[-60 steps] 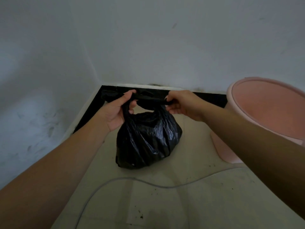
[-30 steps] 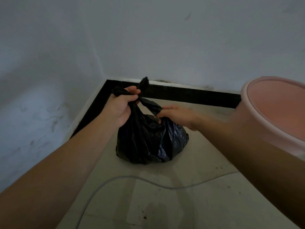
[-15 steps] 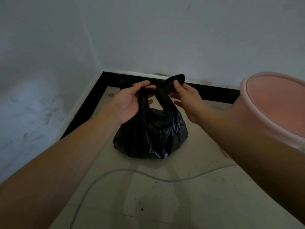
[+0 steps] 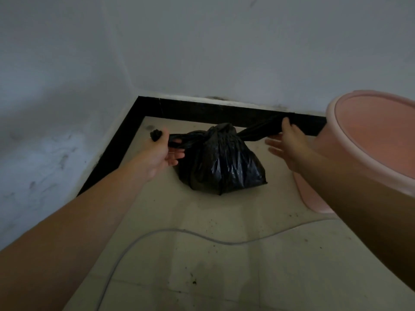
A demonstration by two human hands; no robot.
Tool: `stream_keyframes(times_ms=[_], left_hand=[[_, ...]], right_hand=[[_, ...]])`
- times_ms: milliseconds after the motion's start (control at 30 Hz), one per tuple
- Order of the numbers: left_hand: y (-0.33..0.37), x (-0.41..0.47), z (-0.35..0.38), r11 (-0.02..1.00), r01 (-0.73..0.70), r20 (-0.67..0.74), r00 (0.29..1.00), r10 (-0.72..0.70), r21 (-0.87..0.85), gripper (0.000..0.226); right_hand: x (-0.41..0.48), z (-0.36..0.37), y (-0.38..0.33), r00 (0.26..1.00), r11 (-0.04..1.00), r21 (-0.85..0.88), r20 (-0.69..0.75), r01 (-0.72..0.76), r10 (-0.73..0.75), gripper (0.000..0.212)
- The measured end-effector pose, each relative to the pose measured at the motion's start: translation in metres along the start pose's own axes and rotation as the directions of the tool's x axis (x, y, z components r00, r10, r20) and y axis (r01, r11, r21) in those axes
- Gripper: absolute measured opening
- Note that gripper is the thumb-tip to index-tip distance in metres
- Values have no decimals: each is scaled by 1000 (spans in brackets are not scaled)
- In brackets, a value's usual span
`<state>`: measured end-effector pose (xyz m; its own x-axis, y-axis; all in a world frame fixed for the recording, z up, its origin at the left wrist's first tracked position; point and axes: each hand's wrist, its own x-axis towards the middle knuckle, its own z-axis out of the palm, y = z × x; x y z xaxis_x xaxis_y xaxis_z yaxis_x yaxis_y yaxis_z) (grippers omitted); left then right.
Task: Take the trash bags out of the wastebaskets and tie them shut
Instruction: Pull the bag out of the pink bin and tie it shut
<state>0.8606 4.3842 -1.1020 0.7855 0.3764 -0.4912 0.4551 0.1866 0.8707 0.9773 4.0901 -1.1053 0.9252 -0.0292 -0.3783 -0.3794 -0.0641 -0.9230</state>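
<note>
A full black trash bag [image 4: 221, 163] sits on the tiled floor in the room's corner. Its two top ends cross in a knot at the bag's top and stretch out sideways. My left hand [image 4: 160, 151] grips the left end, whose tip sticks out of my fist. My right hand [image 4: 288, 140] pinches the right end between thumb and fingers, with the other fingers spread. A pink wastebasket [image 4: 336, 122] stands to the right, with no bag visible inside; my right forearm hides part of it.
White walls meet in the corner behind the bag, with a black skirting strip [image 4: 193, 111] along the floor. A thin pale cable [image 4: 179, 231] snakes across the dirty tiles [image 4: 235, 265] in front of the bag.
My hands, close together above the bag half a second ago, have pulled apart sideways, drawing the two ends tight into a knot. The bag's top has cinched down.
</note>
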Motion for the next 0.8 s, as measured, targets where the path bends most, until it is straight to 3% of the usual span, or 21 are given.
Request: stream_keyframes(times_ms=[67,133,200,267,400,500,600,667,800], left_hand=[[-2,3,1,997,5,41,999,-1,-82,47],[-6,4,3,980,1,89,996,17,-199,37],[-11,3,8,969,-12,156,986,52,-248,32],[-20,4,17,981,-27,198,978,66,-193,42],[-31,5,41,964,-194,151,974,168,180,31],[-27,11,54,929,-280,41,959,279,242,22],[-18,18,59,871,-409,-53,898,437,271,18],[-13,19,60,835,-470,-64,860,506,286,15],[-15,17,61,893,-442,-81,890,448,84,9]], right_hand=[[-4,4,8,975,986,-105,169,-130,147,86],[-9,9,19,938,951,-268,264,-153,225,103],[-15,20,26,909,934,-334,339,-125,242,93],[-14,30,31,911,941,-332,364,-67,193,77],[-8,43,34,965,904,-406,262,133,-24,65],[-10,48,30,957,928,-296,245,227,-156,49],[-8,51,25,952,948,-213,248,236,-181,38],[-7,54,23,954,974,-132,263,183,-143,34],[-7,57,20,942,999,40,334,19,-31,36]])
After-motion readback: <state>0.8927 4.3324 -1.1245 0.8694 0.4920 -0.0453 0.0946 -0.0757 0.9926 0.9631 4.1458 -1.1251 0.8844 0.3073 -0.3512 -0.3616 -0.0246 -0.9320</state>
